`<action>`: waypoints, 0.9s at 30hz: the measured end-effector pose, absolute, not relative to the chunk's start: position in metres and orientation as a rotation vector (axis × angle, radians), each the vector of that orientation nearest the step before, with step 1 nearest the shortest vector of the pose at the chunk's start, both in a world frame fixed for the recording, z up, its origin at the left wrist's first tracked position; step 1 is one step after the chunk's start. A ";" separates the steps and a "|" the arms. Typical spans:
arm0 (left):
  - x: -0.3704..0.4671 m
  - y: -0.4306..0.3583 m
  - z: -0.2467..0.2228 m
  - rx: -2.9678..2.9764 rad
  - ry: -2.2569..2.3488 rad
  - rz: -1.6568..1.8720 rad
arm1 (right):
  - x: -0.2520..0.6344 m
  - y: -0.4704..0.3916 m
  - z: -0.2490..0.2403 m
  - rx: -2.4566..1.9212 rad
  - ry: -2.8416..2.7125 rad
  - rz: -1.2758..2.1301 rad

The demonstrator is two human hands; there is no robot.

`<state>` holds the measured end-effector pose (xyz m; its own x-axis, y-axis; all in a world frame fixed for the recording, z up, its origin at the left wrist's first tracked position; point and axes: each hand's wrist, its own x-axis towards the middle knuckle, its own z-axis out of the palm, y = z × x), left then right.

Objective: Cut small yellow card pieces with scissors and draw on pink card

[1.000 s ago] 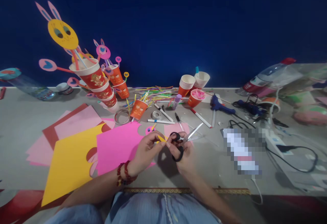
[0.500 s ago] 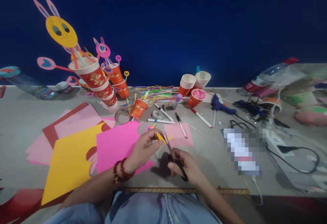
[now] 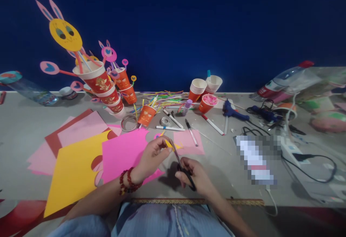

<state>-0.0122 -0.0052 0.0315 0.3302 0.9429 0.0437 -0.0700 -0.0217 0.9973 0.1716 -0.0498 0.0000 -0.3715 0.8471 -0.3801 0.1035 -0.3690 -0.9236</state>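
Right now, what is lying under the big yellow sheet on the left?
Under the yellow sheet lie a pale pink sheet and a red sheet, edges showing at its top and left. A bright pink sheet overlaps its right edge. Whatever lies beneath its middle is covered.

Bare table (image 3: 216, 165) right of hands; sheets (image 3: 121, 154) left.

Dim, warm overhead light; soft shadows; fisheye warp at edges (right side blurry, one patch pixelated).

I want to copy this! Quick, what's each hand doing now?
Left hand: shut, pinching a small yellow paper piece.
Right hand: shut on black-handled scissors, blades at the paper.
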 end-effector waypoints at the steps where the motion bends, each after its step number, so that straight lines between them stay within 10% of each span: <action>1: -0.012 -0.005 0.032 1.327 0.897 1.007 | 0.171 -0.050 0.000 -1.309 -1.309 1.797; 27: -0.014 -0.004 0.029 1.326 0.893 0.988 | 0.175 -0.049 -0.001 -1.240 -1.362 1.826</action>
<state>-0.0136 -0.0041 0.0289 0.3454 0.9379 0.0310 -0.0640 -0.0094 0.9979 0.1750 -0.0487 -0.0007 -0.4300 0.8320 -0.3507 0.0989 -0.3427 -0.9342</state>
